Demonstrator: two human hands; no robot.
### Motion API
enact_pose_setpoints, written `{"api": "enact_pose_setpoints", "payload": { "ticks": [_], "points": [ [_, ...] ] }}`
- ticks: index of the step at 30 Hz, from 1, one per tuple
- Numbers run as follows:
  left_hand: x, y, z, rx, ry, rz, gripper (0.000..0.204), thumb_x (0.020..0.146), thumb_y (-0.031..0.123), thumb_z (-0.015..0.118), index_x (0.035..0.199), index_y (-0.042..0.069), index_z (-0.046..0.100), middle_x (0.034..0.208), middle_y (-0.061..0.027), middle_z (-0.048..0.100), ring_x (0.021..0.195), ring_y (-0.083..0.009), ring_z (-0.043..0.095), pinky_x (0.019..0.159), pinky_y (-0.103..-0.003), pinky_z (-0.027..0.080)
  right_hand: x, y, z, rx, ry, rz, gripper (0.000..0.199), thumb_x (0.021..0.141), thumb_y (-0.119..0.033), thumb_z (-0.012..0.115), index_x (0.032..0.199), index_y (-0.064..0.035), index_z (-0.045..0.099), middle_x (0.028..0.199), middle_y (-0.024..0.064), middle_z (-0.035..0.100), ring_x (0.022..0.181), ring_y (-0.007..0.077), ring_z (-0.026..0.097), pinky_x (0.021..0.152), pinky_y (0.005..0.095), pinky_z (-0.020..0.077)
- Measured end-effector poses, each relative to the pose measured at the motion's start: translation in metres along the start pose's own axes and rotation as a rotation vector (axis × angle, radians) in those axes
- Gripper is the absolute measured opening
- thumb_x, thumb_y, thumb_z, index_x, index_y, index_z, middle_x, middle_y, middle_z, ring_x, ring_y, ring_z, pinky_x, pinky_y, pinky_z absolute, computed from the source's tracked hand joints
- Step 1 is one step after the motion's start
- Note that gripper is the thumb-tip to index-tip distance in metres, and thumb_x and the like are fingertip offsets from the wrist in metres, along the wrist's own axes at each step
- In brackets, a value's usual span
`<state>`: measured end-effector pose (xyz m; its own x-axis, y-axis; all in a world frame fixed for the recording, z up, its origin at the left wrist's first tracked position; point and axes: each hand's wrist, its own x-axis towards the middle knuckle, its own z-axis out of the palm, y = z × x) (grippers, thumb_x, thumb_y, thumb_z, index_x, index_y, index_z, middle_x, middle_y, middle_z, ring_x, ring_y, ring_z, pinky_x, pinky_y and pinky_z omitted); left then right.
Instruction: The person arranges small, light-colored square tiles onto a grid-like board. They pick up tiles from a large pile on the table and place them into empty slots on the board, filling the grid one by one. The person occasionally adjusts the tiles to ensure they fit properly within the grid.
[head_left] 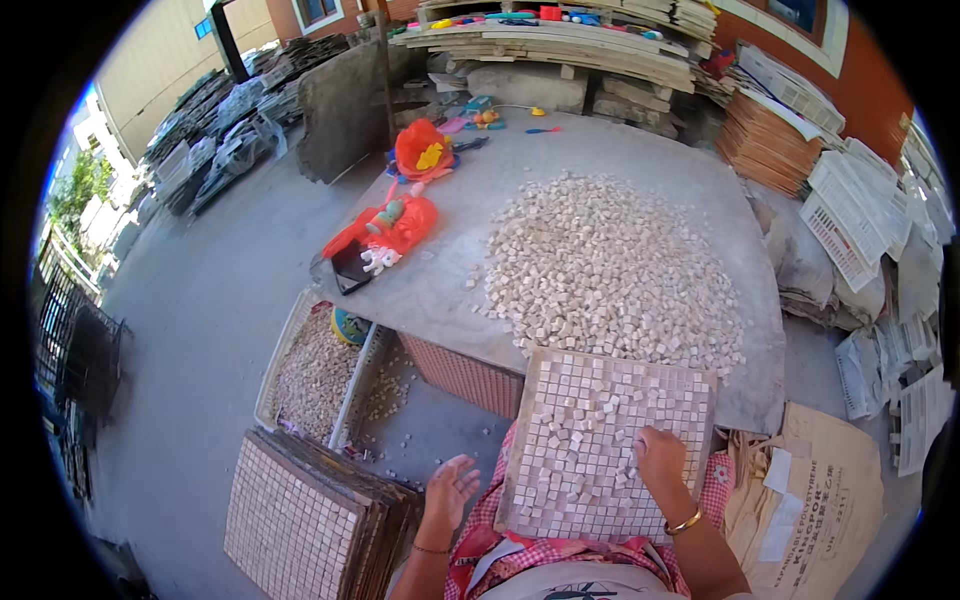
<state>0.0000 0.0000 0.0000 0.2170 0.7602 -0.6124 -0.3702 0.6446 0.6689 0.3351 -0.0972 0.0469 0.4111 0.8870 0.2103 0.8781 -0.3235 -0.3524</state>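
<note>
Cream cubes (575, 437) are strewn over the gridded tray (518, 450) toward five o'clock in the head view and could be spilled if it were tipped. The left hand (453, 488), six o'clock, is spread; whether anything is pinched by the curled right hand (662, 460) cannot be told.

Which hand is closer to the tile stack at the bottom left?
Left. The left hand is just right of the tile stack; the right hand is farther, over the tile board.
</note>
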Motion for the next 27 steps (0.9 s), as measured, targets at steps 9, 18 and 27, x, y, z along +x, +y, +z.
{"api": "enact_pose_setpoints", "payload": {
  "ticks": [9, 18, 27],
  "points": [
    [-0.011, 0.015, 0.018, -0.141, -0.112, 0.106, 0.026, 0.095, 0.019, 0.05, 0.113, 0.0, 0.055, 0.105, -0.0077, 0.061, 0.089, -0.0129, 0.058, 0.082, -0.027, 0.048, -0.002, -0.024, 0.024, 0.214, 0.127, 0.336, 0.021, 0.069, -0.003, 0.067, 0.087, -0.0073, 0.057, 0.069, 0.0101, 0.063, 0.065, 0.0283, 0.063, 0.059, 0.0384, 0.0481],
    [-0.02, 0.009, 0.071, -0.094, -0.203, 0.139, 0.02, 0.095, 0.012, 0.047, 0.107, -0.001, 0.057, 0.093, -0.0056, 0.062, 0.077, -0.0097, 0.057, 0.073, -0.024, 0.048, 0.011, -0.031, 0.019, 0.171, 0.101, 0.373, 0.02, 0.069, -0.004, 0.063, 0.087, -0.0068, 0.053, 0.067, 0.0083, 0.06, 0.066, 0.0289, 0.061, 0.058, 0.0411, 0.0471],
    [-0.031, -0.008, 0.056, 0.032, -0.162, 0.146, 0.015, 0.092, 0.01, 0.05, 0.102, 0.0, 0.057, 0.088, -0.0071, 0.062, 0.075, -0.0126, 0.059, 0.07, -0.025, 0.049, 0.003, -0.032, 0.015, -0.001, 0.189, 0.168, 0.011, 0.07, -0.007, 0.065, 0.073, -0.0068, 0.054, 0.067, 0.0099, 0.059, 0.066, 0.0319, 0.058, 0.06, 0.0433, 0.0448]
  ]
}}
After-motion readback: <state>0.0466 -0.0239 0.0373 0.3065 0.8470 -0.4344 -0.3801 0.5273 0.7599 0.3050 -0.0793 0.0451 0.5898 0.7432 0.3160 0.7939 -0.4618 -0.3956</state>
